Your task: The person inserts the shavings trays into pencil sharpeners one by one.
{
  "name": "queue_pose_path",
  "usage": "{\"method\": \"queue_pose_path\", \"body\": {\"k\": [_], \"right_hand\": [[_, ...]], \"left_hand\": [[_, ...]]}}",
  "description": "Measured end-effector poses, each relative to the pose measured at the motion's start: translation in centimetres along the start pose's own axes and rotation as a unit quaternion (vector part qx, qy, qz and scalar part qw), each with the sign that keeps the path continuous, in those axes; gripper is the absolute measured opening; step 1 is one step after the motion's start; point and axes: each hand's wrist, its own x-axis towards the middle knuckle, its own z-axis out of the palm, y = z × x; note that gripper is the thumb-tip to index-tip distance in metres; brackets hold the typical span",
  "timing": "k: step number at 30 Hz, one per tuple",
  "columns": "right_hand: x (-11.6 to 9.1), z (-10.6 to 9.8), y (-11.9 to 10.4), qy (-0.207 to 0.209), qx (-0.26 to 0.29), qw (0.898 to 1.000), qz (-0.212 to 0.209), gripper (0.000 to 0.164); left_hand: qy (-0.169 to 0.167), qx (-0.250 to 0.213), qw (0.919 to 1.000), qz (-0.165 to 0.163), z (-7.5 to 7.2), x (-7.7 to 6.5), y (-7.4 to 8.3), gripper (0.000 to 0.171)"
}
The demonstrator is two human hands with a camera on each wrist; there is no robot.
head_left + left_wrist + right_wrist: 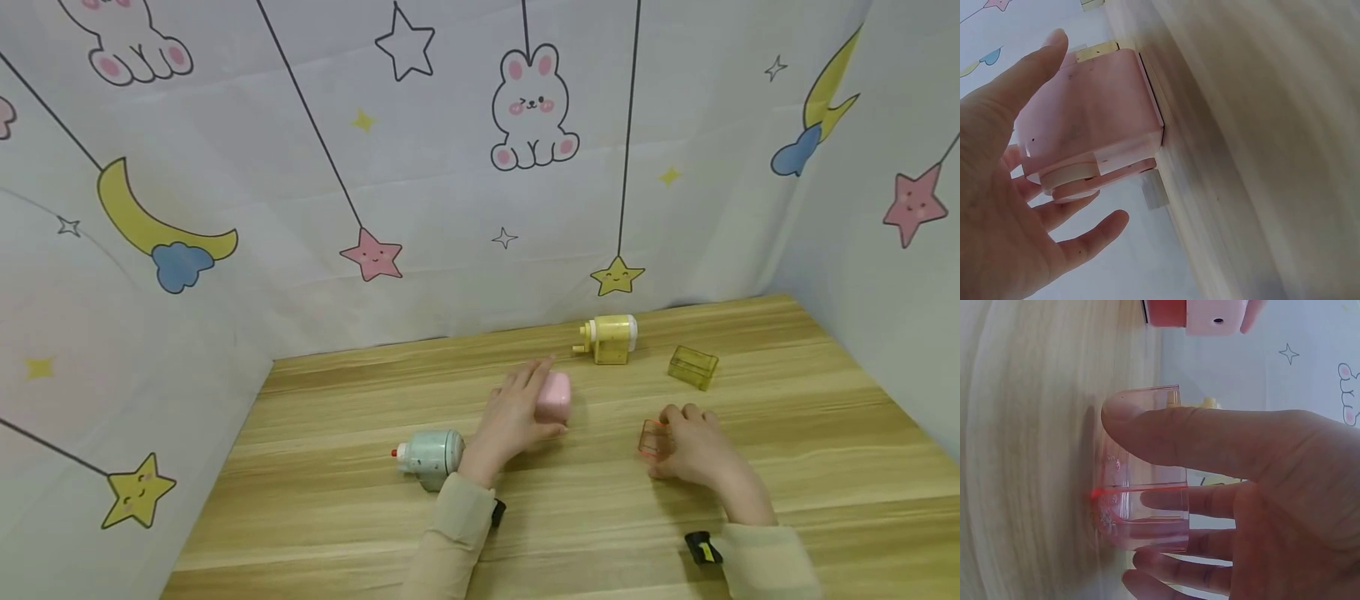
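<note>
**Pink sharpener [555, 398] within my left hand [513, 417], red box [651, 439] pinched in my right hand [697, 446]**

I count three sharpeners and two see-through boxes about my fingers. My left fingers are spread apart and curve loosely around the pink sharpener; I cannot tell whether they press on it. It is a smooth, round-edged block with dark specks, a pale round hub and a flat pink crank arm. My right thumb and fingers are clamped on the red box, thin glossy plastic with a rounded side, so clear that a fingertip shows through.

The mint sharpener [433, 454], barrel-shaped with a red tip, lies just beside my left wrist, behind those fingers. Beyond my left fingertips and to their right stands the yellow sharpener [613, 339], also barrel-bodied. Past my right fingers lies the olive box [693, 367], angular and translucent. Streaky wood grain covers the table [337, 533] under both hands.
</note>
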Motion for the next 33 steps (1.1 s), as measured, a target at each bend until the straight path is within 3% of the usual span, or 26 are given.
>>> {"method": "queue_pose_path", "body": {"k": [16,33], "right_hand": [[-0.21,-0.34,0.3,-0.011,-0.004,1.0,-0.014,0.065],[-0.2,-0.55,0.23,-0.013,-0.004,1.0,-0.027,0.054]], "left_hand": [[-0.006,-0.005,0.9999,-0.011,0.79,0.66,0.14,0.096],[-0.003,0.009,0.9996,0.028,0.87,0.92,-0.23,0.079]]}}
